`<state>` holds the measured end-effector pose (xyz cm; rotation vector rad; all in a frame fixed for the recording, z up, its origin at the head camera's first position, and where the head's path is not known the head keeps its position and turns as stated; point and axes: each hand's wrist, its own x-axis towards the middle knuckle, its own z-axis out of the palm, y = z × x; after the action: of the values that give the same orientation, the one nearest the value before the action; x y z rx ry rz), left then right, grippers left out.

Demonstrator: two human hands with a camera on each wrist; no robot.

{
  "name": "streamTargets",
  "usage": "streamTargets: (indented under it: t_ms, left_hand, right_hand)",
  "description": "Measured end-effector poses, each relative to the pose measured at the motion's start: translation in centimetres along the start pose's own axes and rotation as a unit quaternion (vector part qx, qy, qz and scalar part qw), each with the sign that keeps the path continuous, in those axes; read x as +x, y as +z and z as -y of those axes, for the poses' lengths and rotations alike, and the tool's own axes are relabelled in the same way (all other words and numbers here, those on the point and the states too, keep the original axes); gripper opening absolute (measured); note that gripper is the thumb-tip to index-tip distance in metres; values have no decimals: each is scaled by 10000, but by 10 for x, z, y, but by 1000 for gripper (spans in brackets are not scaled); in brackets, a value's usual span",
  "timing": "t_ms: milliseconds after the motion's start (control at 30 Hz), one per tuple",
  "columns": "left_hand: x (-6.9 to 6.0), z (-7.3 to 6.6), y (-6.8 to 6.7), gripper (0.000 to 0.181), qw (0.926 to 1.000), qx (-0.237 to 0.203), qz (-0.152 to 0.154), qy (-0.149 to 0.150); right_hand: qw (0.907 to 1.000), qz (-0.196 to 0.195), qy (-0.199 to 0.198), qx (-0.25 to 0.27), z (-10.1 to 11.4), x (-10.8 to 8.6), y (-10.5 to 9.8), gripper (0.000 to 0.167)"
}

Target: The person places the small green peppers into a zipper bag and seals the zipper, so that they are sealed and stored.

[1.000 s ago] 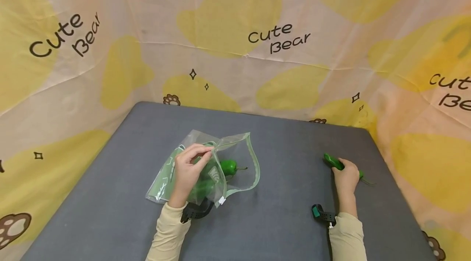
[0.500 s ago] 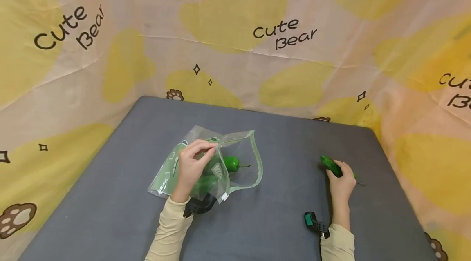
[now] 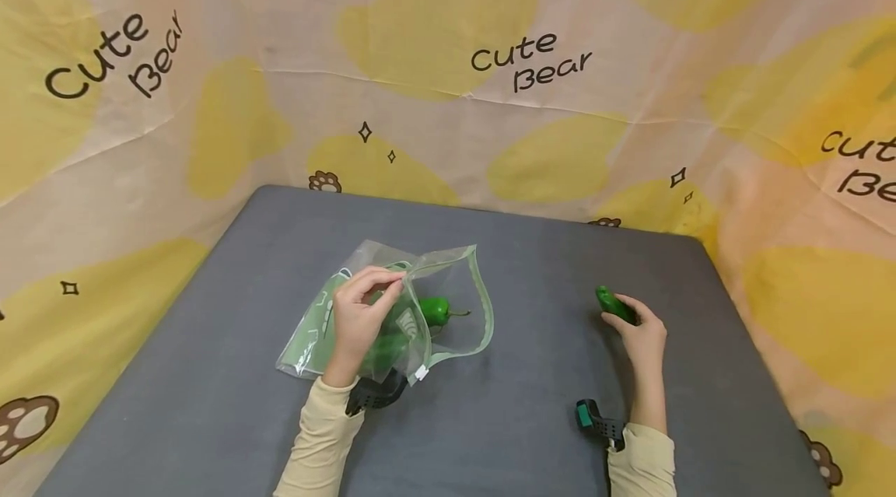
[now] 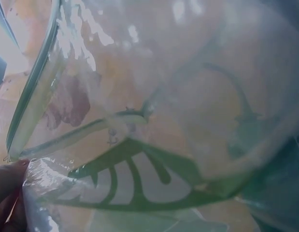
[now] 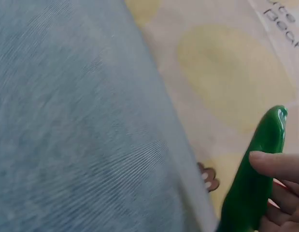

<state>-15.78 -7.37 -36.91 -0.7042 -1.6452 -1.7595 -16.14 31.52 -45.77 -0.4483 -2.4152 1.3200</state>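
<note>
At the left of the table, my left hand [image 3: 357, 322] pinches the upper edge of a clear zip bag [image 3: 455, 264] with green print, holding its mouth apart toward the right. Inside the bag lies a green pepper [image 3: 435, 312], its stem pointing at the opening. More green shows blurred through the plastic, too unclear to tell apart. On the right side, my right hand [image 3: 642, 334] grips another green pepper [image 3: 614, 304] between thumb and fingers. In the right wrist view this pepper [image 5: 253, 179] is long and glossy, its tip pointing up; its stem end is hidden.
The grey table [image 3: 539, 411] extends between and around both hands. A printed cloth [image 3: 434, 116] with yellow patches and lettering hangs behind and at the sides of it. A white slider [image 3: 421, 373] sits at the bag mouth's near corner. Black cameras are strapped to both wrists.
My right hand has moved left with the pepper, which seems lifted off the table. My left hand keeps pinching the bag's edge in nearly the same place.
</note>
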Motion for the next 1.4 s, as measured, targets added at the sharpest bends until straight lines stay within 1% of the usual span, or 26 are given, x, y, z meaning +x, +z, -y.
streamTargets:
  t_ms: [67, 133, 167, 233, 267, 333, 367, 433, 467, 500, 567, 600, 633, 667, 767, 900, 1000, 1033, 1133, 1200, 1233, 1267, 1300, 1400]
  left_hand:
    - [1, -4, 1, 11, 10000, -9, 41, -49]
    - [2, -6, 1, 8, 10000, 2, 56, -67]
    - [2, -6, 1, 7, 10000, 9, 59, -51]
    - [2, -7, 2, 6, 10000, 4, 51, 9]
    - [2, -6, 2, 5, 10000, 16, 32, 46]
    - [3, -6, 1, 5, 9999, 20, 5, 125]
    - [3, -6, 1, 5, 9999, 13, -7, 141]
    - [3, -5, 0, 4, 9998, 21, -33, 170]
    - [2, -5, 0, 5, 9998, 29, -37, 180]
    - [2, -5, 0, 5, 9998, 29, -37, 183]
    - [2, -5, 0, 5, 9998, 35, -19, 198]
    - [2, -5, 0, 5, 9998, 38, -16, 205]
    - [1, -5, 0, 6, 9998, 34, -13, 214]
    - [1, -6, 0, 5, 9997, 30, -12, 225]
    - [1, -5, -1, 5, 9996, 3, 1, 270]
    - [2, -4, 0, 6, 9996, -31, 37, 294]
    - [3, -4, 1, 11, 9995, -78, 98, 280]
    - [3, -3, 1, 13, 9995, -103, 123, 264]
    - [2, -4, 2, 18, 9996, -127, 161, 212]
    - [2, -4, 3, 18, 9997, -116, 147, 175]
    - [2, -4, 3, 18, 9997, -101, 134, 156]
    - [2, -4, 3, 18, 9998, -85, 123, 146]
    - [2, -4, 3, 18, 9998, -74, 110, 136]
    - [2, -3, 1, 19, 9999, -41, 89, 119]
  right_hand:
    - [9998, 208, 37, 59, 6, -1, 1, 41]
    - [9991, 409, 3, 55, 9, 0, 1, 43]
    - [9988, 477, -66, 60, 5, 2, 3, 44]
    - [9978, 579, -319, -47, -3, 7, 7, 43]
    - [9965, 631, -539, -92, -10, 10, 9, 43]
    - [9932, 822, -806, -148, -11, 11, 11, 44]
    - [9915, 914, -930, -40, -14, 11, 13, 42]
    - [9858, 1279, -1072, 164, -1, 4, 11, 43]
    - [9822, 1491, -1081, 358, 6, 2, 10, 43]
    - [9794, 1669, -1002, 528, 18, -4, 8, 43]
    - [9718, 1938, -920, 984, 23, -6, 9, 42]
    - [9688, 2047, -872, 1095, 28, -8, 8, 43]
    - [9658, 2111, -861, 1231, 27, -8, 8, 43]
    - [9637, 2134, -819, 1376, 27, -7, 9, 42]
    - [9597, 2148, -896, 1574, 24, -6, 10, 40]
    - [9606, 2008, -1009, 1634, 27, -8, 9, 35]
    - [9622, 1916, -1076, 1607, 25, -10, 9, 33]
    - [9601, 1941, -1086, 1695, 24, -10, 9, 32]
    - [9527, 1982, -1269, 1923, 7, -4, 14, 30]
    - [9507, 1959, -1466, 1905, -4, 1, 19, 29]
    - [9505, 1917, -1499, 1931, -7, 2, 21, 28]
    - [9535, 1837, -1549, 1822, -10, 3, 23, 28]
    - [9574, 1792, -1544, 1659, -4, 1, 22, 27]
    - [9615, 1782, -1479, 1480, 13, -5, 19, 28]
